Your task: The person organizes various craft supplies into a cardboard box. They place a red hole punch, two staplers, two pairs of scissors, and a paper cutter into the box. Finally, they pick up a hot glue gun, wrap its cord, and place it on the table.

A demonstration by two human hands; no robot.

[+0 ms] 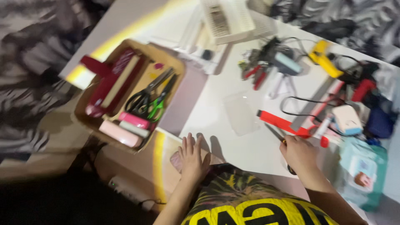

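A white worktop (233, 137) is strewn with tools; the left hand (193, 160) is laid flat at its edge, fingers (188, 143) spread, nothing held; the right hand (301, 155) is closed on a dark-handled tool (276, 135), just beside a red bar (283, 123); a cardboard box (127, 93) of scissors (146, 98) sits well left.

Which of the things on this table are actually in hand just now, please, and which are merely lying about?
In hand:
right hand gripping a dark-handled tool
left hand flat on the white table's edge

Lying about:
cardboard box with scissors
red pliers
yellow tool
white basket
wipes packet
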